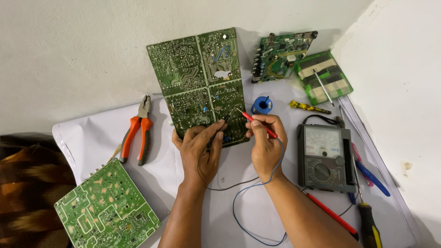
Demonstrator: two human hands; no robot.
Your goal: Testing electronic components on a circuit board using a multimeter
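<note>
Circuit board (202, 82), propped against the wall, already has both probes on it: left hand (200, 149) fingers pinch the black probe (219, 126), right hand (265, 140) fingers grip the red probe (257, 123), and the meter (325, 158) beside them remains to be read.

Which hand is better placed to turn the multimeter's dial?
Right hand, probably: it sits beside the multimeter, though it holds the red probe. Left hand is farther off, steadying the circuit board with the black probe.
</note>
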